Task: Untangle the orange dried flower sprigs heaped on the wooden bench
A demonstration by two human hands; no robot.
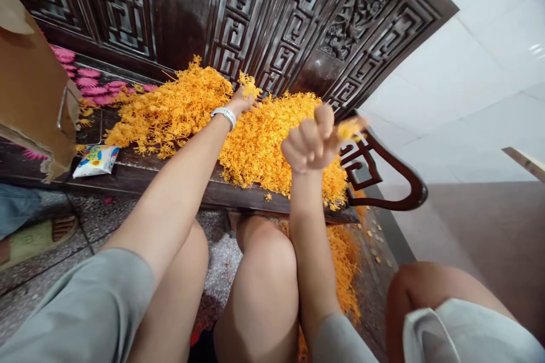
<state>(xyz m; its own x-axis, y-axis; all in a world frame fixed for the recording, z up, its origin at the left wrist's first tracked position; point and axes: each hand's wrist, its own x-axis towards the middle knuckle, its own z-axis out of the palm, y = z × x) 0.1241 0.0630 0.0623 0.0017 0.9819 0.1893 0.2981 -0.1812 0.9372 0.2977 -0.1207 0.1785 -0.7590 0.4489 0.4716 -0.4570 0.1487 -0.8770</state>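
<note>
My left hand [243,102], with a white watch [224,115] on its wrist, reaches to the back of the bench between two heaps. Its fingers are closed on a small yellow-orange artificial flower [249,85]. Closer to me, my right hand [307,143] is raised over the right heap in a fist, slightly smeared by motion. From its thumb side sticks out a blurred yellow-orange flower piece [351,128]. Loose flowers make up the left heap [170,105] and the more tightly packed right heap [264,144].
A dark carved bench [183,181] carries the heaps against its latticed back. At left stand a cardboard box [34,79], pink flowers [91,85] and a small white-blue packet [96,160]. An armrest [415,187] curves at right. Orange scraps [344,266] litter the floor. Other people's legs flank me.
</note>
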